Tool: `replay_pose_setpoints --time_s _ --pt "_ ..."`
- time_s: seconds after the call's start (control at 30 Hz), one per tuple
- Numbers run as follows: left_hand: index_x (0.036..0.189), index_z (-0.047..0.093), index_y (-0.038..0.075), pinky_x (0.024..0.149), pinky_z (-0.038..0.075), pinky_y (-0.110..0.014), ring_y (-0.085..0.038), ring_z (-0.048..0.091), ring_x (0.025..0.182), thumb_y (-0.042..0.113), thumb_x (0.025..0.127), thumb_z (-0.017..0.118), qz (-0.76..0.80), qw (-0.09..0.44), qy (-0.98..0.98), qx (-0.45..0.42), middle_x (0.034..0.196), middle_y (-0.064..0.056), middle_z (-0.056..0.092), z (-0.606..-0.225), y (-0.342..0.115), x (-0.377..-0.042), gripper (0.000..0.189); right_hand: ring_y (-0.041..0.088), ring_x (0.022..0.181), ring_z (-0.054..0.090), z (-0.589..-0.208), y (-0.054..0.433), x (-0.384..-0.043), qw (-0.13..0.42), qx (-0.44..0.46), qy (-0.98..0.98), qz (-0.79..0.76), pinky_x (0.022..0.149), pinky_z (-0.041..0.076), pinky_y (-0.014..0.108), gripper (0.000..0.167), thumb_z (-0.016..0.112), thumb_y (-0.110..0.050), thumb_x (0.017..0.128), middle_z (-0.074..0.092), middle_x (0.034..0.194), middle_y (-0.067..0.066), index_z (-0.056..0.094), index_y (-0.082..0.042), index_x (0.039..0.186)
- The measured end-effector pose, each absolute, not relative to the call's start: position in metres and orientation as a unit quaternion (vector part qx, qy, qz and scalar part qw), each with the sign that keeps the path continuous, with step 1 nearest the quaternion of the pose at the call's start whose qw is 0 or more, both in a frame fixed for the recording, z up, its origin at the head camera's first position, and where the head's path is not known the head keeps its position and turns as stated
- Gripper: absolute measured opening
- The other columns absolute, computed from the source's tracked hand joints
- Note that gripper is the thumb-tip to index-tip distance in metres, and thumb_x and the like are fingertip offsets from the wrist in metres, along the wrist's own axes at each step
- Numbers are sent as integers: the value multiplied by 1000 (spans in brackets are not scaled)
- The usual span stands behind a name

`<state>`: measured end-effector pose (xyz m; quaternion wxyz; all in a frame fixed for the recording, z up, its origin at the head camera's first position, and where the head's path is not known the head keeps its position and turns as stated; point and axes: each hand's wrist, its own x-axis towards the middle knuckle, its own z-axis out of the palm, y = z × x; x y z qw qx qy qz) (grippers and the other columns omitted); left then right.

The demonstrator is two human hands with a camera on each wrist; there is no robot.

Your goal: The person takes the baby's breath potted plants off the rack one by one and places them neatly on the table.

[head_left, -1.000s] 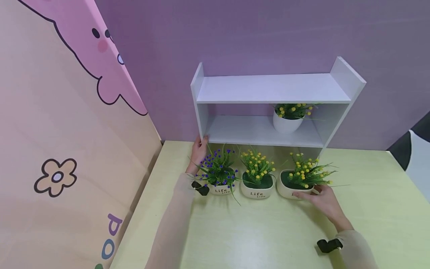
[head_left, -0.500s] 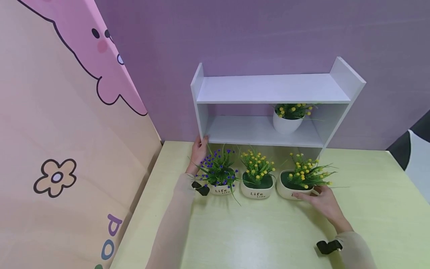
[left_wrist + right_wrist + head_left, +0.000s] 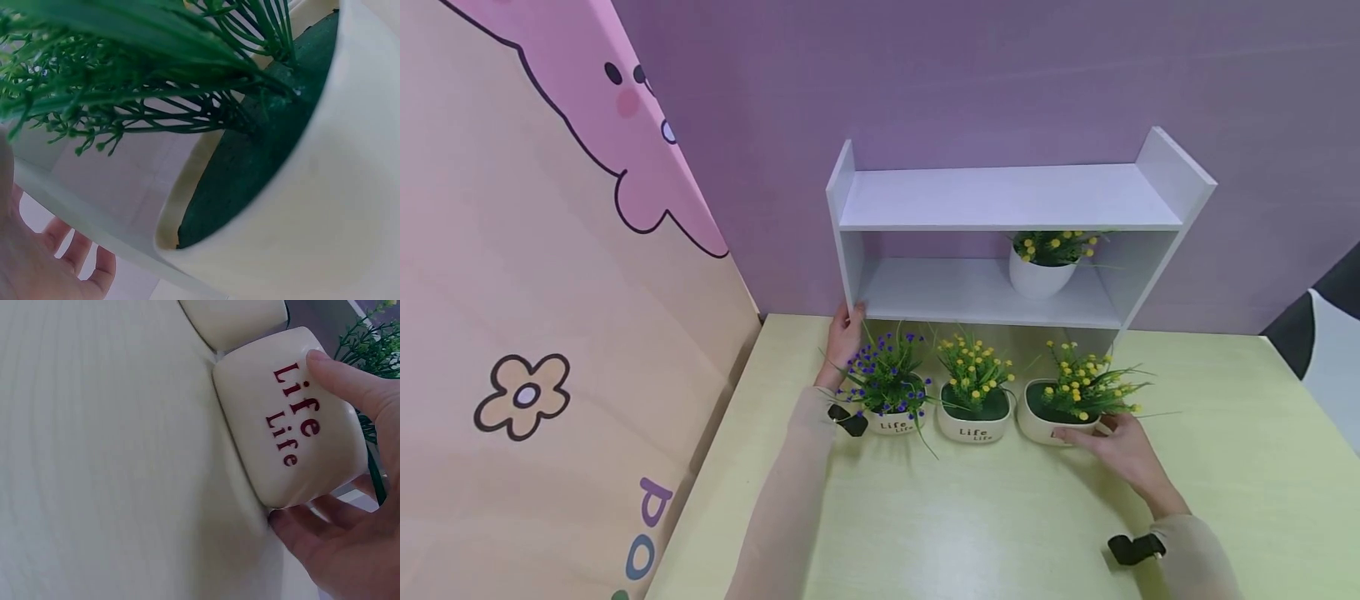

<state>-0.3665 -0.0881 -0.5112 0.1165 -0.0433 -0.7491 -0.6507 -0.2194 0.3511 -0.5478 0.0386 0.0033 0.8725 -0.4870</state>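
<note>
My left hand (image 3: 841, 343) grips the lower part of the left side panel of a white two-tier shelf (image 3: 1000, 198). In the left wrist view its fingers (image 3: 75, 250) bend round the panel's edge. My right hand (image 3: 1123, 454) holds the rightmost cream flowerpot (image 3: 1051, 429), which has yellow flowers and stands on the table. The right wrist view shows the thumb across the front of this pot (image 3: 290, 437), by the red "Life" lettering, and the other fingers at its side and base. To its left stand a second yellow-flowered pot (image 3: 973, 430) and a purple-flowered pot (image 3: 891, 423).
On the shelf's lower board sits a round white pot (image 3: 1041, 279) with yellow flowers. A purple wall (image 3: 985, 75) rises behind the pale wooden table (image 3: 940, 533). A printed pink-and-beige panel (image 3: 587, 350) borders the left. Part of a black-and-white object (image 3: 1330, 342) shows at the right edge.
</note>
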Motion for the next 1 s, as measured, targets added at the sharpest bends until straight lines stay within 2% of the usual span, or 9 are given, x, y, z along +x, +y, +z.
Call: replay_pose_setpoints --time_s 0.13,0.27,0.37,0.47,0.53,0.6,0.73,0.8,1.0 --pt "162 45 8 66 40 -26 -43 56 96 25 115 47 -652 116 -748 -43 145 -29 59 -510 -87 -366 51 61 149 36 -541 354 -218 54 13 866 -497 115 40 68 100 83 -36 95 35 164 37 25 4 166" --pt "161 46 6 68 40 -25 -36 58 98 24 115 47 -649 120 -750 -41 144 -30 60 -509 -87 -367 50 60 146 42 -529 356 -217 50 34 866 -497 105 56 32 99 80 -41 97 32 165 38 23 5 164" --pt "161 45 5 66 40 -25 -36 58 95 23 115 47 -642 122 -756 -45 144 -31 60 -508 -87 -368 50 56 138 54 -520 357 -215 21 38 874 -484 82 48 7 100 79 -42 97 35 162 37 21 2 166" --pt "162 45 5 62 38 -24 -33 55 84 23 115 46 -636 124 -761 -46 143 -32 61 -507 -88 -368 50 28 115 73 -513 359 -213 -15 32 884 -466 78 46 4 102 80 -40 97 40 156 36 18 -3 169" --pt "162 45 5 60 38 -24 -27 54 81 24 115 47 -633 124 -763 -44 142 -31 61 -507 -88 -369 51 5 105 69 -508 360 -213 -36 29 885 -463 78 47 4 102 80 -38 97 44 153 34 17 -7 171" --pt "162 44 6 61 39 -24 -25 53 80 25 115 47 -634 122 -763 -43 143 -31 61 -507 -88 -368 51 4 108 65 -503 360 -212 -48 25 883 -466 81 47 4 102 80 -35 97 44 155 34 15 -11 172" --pt "163 43 7 69 41 -26 -35 60 98 27 115 46 -640 118 -758 -43 147 -29 59 -509 -89 -368 52 46 142 51 -492 360 -210 -55 24 880 -471 87 41 7 101 78 -34 99 38 166 31 10 -21 174" --pt "163 43 7 72 42 -26 -34 60 106 27 116 46 -642 117 -757 -43 149 -28 58 -510 -89 -368 52 53 147 41 -486 360 -209 -61 23 882 -468 87 39 10 100 77 -34 100 37 168 27 9 -25 174" --pt "163 43 8 72 41 -27 -38 61 108 27 115 46 -642 114 -757 -39 149 -28 57 -511 -89 -368 52 10 143 49 -473 360 -207 -99 2 875 -474 90 39 1 95 78 -28 100 41 170 10 16 -27 173"
